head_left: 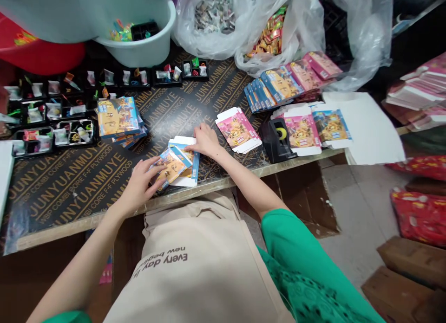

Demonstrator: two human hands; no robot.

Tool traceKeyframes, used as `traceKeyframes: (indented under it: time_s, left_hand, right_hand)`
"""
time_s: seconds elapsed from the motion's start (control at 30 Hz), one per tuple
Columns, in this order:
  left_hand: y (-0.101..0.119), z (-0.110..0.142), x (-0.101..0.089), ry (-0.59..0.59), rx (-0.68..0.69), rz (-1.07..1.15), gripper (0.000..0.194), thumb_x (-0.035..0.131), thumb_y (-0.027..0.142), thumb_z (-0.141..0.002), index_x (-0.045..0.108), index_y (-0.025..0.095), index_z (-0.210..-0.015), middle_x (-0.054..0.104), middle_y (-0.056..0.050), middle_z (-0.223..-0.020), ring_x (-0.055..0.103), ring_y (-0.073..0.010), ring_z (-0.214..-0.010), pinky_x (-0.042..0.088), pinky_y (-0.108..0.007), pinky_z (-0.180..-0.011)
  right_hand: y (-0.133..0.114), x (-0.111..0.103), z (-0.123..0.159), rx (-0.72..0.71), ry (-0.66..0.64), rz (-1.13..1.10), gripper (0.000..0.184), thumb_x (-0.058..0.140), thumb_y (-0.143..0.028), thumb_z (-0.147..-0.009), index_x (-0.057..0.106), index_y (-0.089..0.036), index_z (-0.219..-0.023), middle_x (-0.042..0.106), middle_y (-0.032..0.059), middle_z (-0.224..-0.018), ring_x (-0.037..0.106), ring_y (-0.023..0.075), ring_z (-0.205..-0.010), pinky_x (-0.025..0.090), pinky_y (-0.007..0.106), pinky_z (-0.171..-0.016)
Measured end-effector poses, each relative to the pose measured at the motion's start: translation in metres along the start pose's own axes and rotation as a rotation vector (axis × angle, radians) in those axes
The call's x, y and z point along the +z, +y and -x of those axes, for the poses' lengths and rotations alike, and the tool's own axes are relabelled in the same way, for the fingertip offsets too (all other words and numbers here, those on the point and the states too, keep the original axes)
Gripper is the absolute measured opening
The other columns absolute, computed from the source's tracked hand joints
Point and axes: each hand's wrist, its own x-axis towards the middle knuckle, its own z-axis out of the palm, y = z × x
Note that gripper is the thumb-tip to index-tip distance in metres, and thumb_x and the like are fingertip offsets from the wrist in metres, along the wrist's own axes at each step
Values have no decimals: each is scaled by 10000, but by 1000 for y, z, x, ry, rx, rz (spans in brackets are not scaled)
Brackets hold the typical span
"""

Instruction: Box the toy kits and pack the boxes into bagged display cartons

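Note:
My left hand (143, 180) holds a blue-and-yellow printed box (174, 165) at its left end, fingers over its top and thumb along the near side. This box lies tilted across a flattened blue carton (193, 172) with white flaps, near the table's front edge. At the upper right corner of that carton, my right hand (207, 141) grips it, thumb on the printed face; its other fingertips are partly hidden. Left of my hands is a stack of blue boxes (117, 118). To their right lies a small pile of flat pink cartons (239, 130).
A black tape dispenser (277, 139) stands near the front edge, beside more flat pink cartons (301, 130). Black trays of small packets (75, 132) line the left. Behind are a pale tub (139, 51), plastic bags (216, 40) and stacked blue boxes (280, 84).

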Motion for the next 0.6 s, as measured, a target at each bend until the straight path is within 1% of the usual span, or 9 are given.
traceKeyframes:
  time_s: [0.07,0.13,0.2,0.27,0.33,0.4,0.43,0.5,0.6]
  left_hand:
    - [6,-14,15,15,-10,-53,650,569,548,-921,489,204,-1467,382,-220,-1590,393,-386,-1462,295,-640,-1179]
    - [14,-29,27,7,-15,-132,827,604,636,-874,394,185,-1535,309,-259,-1616,327,-435,-1488,266,-658,-1175]
    - [21,-41,34,7,-22,-178,842,598,654,-871,395,175,-1533,324,-270,-1597,361,-447,-1453,299,-624,-1159]
    - [27,-50,37,22,-30,-191,823,588,661,-871,424,173,-1512,380,-264,-1548,430,-436,-1385,349,-582,-1128]
    - [31,-57,37,29,-28,-186,798,593,649,-866,447,177,-1492,432,-249,-1488,475,-422,-1325,383,-555,-1097]
    - [34,-63,39,30,-20,-174,752,609,594,-861,472,172,-1468,461,-240,-1434,496,-412,-1286,404,-541,-1076]
    - [34,-67,40,30,-13,-167,728,622,555,-852,483,170,-1454,467,-237,-1415,499,-409,-1276,407,-538,-1073]
    - [33,-76,43,28,14,-148,715,656,468,-809,489,175,-1439,459,-232,-1410,480,-408,-1294,386,-555,-1096]
    - [27,-95,48,33,48,-105,804,703,375,-715,454,173,-1452,439,-240,-1422,425,-425,-1353,292,-632,-1149]
  right_hand:
    - [0,1,6,13,18,-6,495,768,-510,-814,649,-113,-1086,592,208,-1225,536,360,-1216,469,515,-1004]
    - [4,1,11,10,13,-48,381,728,-467,-859,649,-130,-1019,597,186,-1192,539,341,-1199,467,494,-999]
    - [11,2,17,5,14,-147,309,711,-446,-870,631,-153,-928,607,145,-1115,567,304,-1125,474,462,-980]
    - [19,5,21,12,36,-327,280,711,-424,-858,596,-172,-896,614,89,-1016,598,247,-994,499,419,-923]
    - [25,12,25,59,42,-581,299,725,-392,-820,563,-190,-971,613,36,-976,608,188,-839,538,366,-802]
    - [29,22,27,114,24,-798,406,746,-348,-766,527,-210,-1079,617,3,-993,603,151,-737,549,319,-690]
    - [30,27,27,126,24,-850,451,749,-310,-746,515,-214,-1119,623,-2,-1011,611,146,-734,553,308,-676]
    - [31,31,24,96,55,-816,478,716,-207,-736,520,-201,-1172,644,15,-1054,644,163,-829,568,314,-754]
    - [43,13,12,-9,154,-543,517,632,-141,-785,543,-180,-1293,633,94,-1246,619,226,-1117,530,375,-973]
